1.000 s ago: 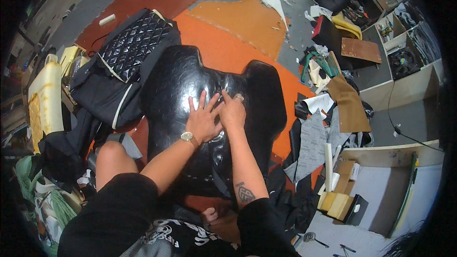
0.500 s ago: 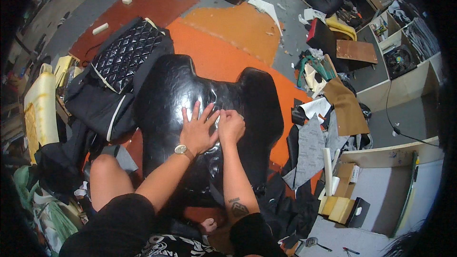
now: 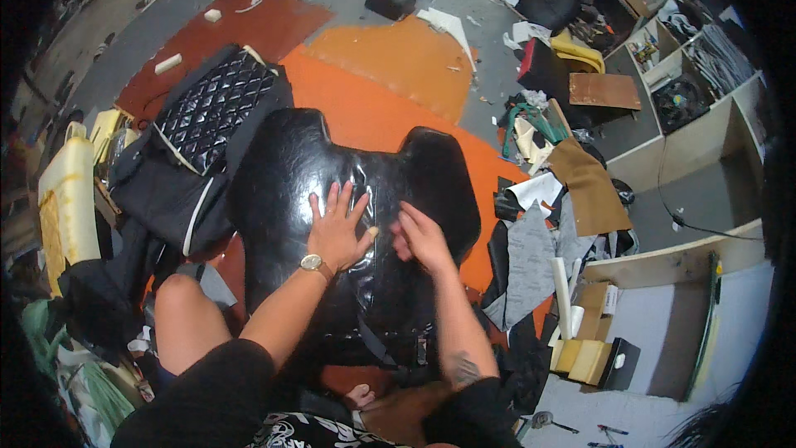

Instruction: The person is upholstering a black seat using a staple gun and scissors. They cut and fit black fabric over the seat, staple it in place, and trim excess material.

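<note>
A large glossy black vinyl-covered cushion [image 3: 282, 158] lies in front of me, with a notch in its far edge and a creased seam line down its middle. My left hand [image 3: 338, 232] presses flat on it just left of the seam, fingers spread. To the right of the seam is my right hand [image 3: 421, 239], holding nothing, its fingers loosely stretched and apart from my left hand. Whether it touches the vinyl I cannot tell. A dark strap [image 3: 375, 340] runs toward me at the cushion's near edge.
Orange sheeting [image 3: 365, 120] lies beneath the cushion. At left are a quilted black cover [image 3: 217, 112] and a yellowed foam block [image 3: 70, 199]. Grey fabric scraps [image 3: 531, 261] and a brown piece [image 3: 589, 191] lie at right, beside a low shelf unit [image 3: 705, 174].
My right hand has moved off the seam to the right, and its pinched fingers have loosened. My left hand stays spread on the cushion. The whole view has shifted slightly.
</note>
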